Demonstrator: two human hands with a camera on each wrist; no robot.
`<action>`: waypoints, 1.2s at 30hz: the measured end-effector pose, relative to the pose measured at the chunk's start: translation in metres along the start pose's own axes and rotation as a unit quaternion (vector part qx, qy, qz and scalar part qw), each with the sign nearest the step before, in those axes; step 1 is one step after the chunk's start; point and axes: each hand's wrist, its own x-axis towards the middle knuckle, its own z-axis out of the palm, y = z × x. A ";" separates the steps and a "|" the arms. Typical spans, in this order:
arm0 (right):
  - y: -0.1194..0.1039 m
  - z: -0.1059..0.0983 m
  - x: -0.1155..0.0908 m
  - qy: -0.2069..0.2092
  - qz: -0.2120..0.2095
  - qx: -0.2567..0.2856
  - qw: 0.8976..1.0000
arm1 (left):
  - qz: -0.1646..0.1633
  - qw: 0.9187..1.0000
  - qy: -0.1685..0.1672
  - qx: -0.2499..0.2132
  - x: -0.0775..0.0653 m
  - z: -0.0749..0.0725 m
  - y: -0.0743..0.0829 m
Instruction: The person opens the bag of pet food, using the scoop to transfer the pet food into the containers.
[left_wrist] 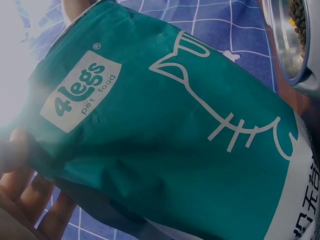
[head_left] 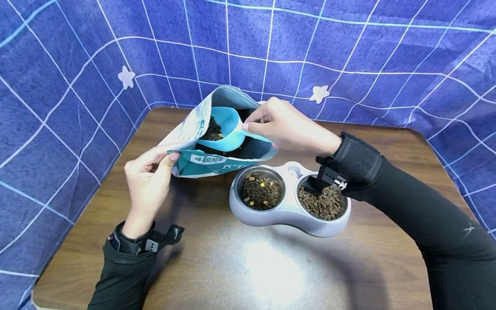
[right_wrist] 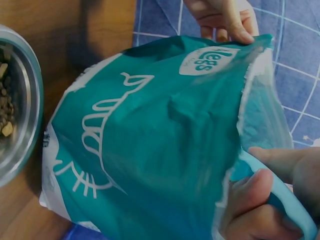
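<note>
A teal and white pet food bag (head_left: pixel 217 165) stands with its mouth spread at the back of the table. My left hand (head_left: pixel 149 176) pinches the bag's left edge between thumb and fingers. With my right hand (head_left: pixel 283 125) I grip the handle of a light blue scoop (head_left: pixel 228 140), which sits in the bag's mouth and holds dark brown kibble (head_left: pixel 212 131). In the right wrist view the scoop's handle (right_wrist: pixel 285 195) runs between thumb and curled fingers, and the bag hides its bowl. The left wrist view shows the bag's printed front (left_wrist: pixel 165 125) beside my left fingers.
Right of the bag stands a white double feeder (head_left: pixel 288 217) with two metal bowls, both containing kibble. My right wrist strap (head_left: pixel 358 161) overlaps the right bowl in the head view. A blue grid-patterned cloth (head_left: pixel 248 47) hangs behind the wooden table (head_left: pixel 209 258).
</note>
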 end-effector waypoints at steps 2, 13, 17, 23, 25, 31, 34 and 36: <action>0.001 -0.003 -0.003 0.001 -0.005 -0.002 1.000 | -0.001 1.000 0.000 0.000 0.000 0.000 0.000; 0.007 -0.016 -0.011 0.004 0.011 -0.028 1.000 | -0.002 1.000 0.000 -0.011 0.000 -0.001 -0.002; 0.008 -0.020 -0.013 0.005 0.004 -0.041 0.999 | -0.001 1.000 0.001 -0.011 0.000 -0.001 -0.003; 0.008 -0.024 -0.014 0.012 -0.028 -0.070 0.997 | 0.002 1.000 0.002 -0.019 0.000 -0.001 -0.004; 0.008 -0.025 -0.015 0.013 -0.035 -0.080 0.996 | 0.002 1.000 0.002 -0.019 0.000 -0.001 -0.004; 0.009 -0.028 -0.014 0.012 -0.057 -0.110 0.992 | -0.002 1.000 0.004 -0.020 0.001 -0.001 -0.002; 0.009 -0.029 -0.014 0.011 -0.062 -0.125 0.990 | -0.003 1.000 0.004 -0.023 0.001 0.000 -0.001; 0.008 -0.030 -0.014 0.011 -0.065 -0.133 0.989 | -0.001 1.000 0.004 -0.026 0.002 0.000 -0.001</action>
